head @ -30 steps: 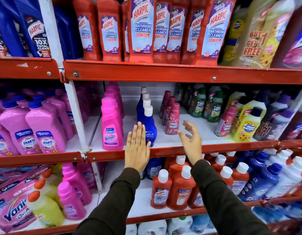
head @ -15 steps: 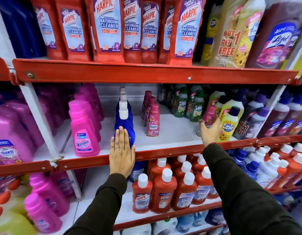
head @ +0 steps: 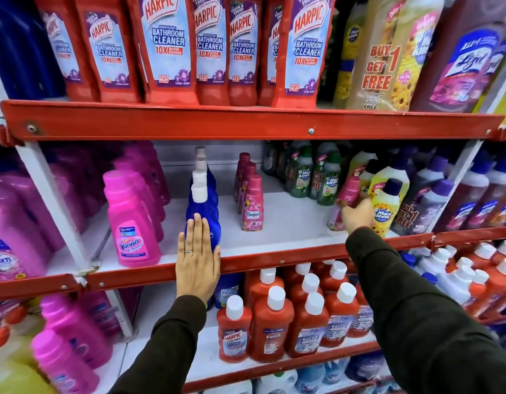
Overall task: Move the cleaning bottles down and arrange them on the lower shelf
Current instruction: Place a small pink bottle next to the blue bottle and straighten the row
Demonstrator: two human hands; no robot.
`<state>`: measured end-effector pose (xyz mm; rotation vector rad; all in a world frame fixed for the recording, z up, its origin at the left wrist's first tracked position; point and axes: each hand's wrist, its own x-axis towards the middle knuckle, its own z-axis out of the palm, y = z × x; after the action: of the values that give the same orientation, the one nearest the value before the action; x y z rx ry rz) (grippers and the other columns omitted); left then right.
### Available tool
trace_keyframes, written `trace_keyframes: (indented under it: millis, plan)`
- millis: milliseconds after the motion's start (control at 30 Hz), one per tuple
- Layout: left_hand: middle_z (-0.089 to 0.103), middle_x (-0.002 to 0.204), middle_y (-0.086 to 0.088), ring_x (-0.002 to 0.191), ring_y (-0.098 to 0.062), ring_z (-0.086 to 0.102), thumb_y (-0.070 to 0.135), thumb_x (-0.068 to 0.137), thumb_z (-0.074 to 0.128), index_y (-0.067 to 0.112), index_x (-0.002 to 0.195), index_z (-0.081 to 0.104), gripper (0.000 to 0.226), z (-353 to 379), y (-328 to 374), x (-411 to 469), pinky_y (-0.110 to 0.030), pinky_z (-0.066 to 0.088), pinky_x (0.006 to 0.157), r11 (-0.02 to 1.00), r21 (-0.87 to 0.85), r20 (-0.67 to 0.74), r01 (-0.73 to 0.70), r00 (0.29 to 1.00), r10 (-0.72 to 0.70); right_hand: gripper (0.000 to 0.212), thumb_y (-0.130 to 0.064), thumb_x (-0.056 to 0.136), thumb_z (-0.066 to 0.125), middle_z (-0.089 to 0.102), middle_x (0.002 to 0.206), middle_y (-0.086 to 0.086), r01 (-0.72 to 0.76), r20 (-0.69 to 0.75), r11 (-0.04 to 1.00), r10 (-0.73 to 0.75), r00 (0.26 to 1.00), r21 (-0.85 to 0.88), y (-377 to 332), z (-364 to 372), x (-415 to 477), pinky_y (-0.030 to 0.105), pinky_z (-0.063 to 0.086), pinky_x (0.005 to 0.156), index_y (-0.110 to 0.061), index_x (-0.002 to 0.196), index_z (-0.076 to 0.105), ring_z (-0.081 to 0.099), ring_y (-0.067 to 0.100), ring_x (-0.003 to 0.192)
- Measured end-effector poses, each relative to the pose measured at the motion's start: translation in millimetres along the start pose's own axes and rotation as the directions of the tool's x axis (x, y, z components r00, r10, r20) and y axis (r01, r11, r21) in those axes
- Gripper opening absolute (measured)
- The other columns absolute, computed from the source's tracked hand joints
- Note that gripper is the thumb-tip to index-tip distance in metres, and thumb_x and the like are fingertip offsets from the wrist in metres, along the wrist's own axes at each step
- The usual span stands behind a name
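Note:
My right hand [head: 357,214] is closed around a small pink bottle [head: 349,193] standing at the right of the middle shelf [head: 288,220], next to a yellow Max Kleen bottle [head: 385,203]. My left hand [head: 197,263] lies flat with fingers together against the front of a blue spray bottle [head: 202,206] and the shelf's red front rail [head: 274,261]. A row of pink Comfort bottles [head: 252,206] stands mid-shelf. On the lower shelf stand red Harpic and Bactin bottles [head: 271,325] with white caps.
Large red Harpic bathroom cleaner bottles [head: 166,49] fill the top shelf. Pink Vanish bottles [head: 129,220] stand left of the spray bottles. Green Max Kleen bottles [head: 314,177] sit at the back right. A white upright [head: 55,206] divides the left bay.
My right hand moved right across the middle shelf and closed on the small pink bottle. My left hand stayed flat against the blue spray bottle. The view shifted right.

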<state>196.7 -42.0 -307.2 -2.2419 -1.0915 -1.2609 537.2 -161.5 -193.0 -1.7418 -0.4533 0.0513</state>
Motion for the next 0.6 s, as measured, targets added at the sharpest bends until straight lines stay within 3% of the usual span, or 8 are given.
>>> trace_keyframes:
  millis: [267,433,600]
  plan:
    - [-0.017,0.174,-0.013,0.162,-0.025,-0.012,0.029,0.106,0.028,0.004,0.165,-0.008,0.074,0.4,-0.2,-0.4,-0.04,-0.008,0.132,1.0,0.0,-0.004,0.002,1.0,-0.002,0.058,-0.026,0.081,0.078,0.068,0.119,0.009,0.099,0.035,0.994,-0.101,0.994,0.047,-11.4,9.3,-47.7,0.035,0.05,0.1,-0.007,0.131,0.055,0.063,0.017,0.099]
    - [-0.017,0.173,-0.014,0.162,-0.026,-0.013,0.03,0.105,0.029,0.003,0.165,-0.009,0.075,0.3,0.0,-0.2,-0.04,-0.009,0.132,1.0,0.016,0.0,0.008,1.0,-0.008,0.054,-0.034,0.078,0.08,0.064,0.11,-0.001,0.197,0.108,0.977,-0.205,0.973,0.083,-30.7,25.5,-94.4,0.022,0.041,0.09,-0.011,0.123,0.061,0.056,0.011,0.097]
    - [-0.019,0.173,-0.014,0.161,-0.026,-0.014,0.029,0.105,0.028,0.003,0.165,-0.01,0.075,-1.0,0.5,0.6,-0.04,-0.01,0.132,1.0,0.025,0.003,0.005,1.0,-0.005,0.051,-0.041,0.073,0.082,0.066,0.103,-0.008,0.288,0.174,0.953,-0.301,0.937,0.099,-40.8,44.3,-131.0,0.019,0.041,0.089,-0.016,0.114,0.064,0.06,0.008,0.098]
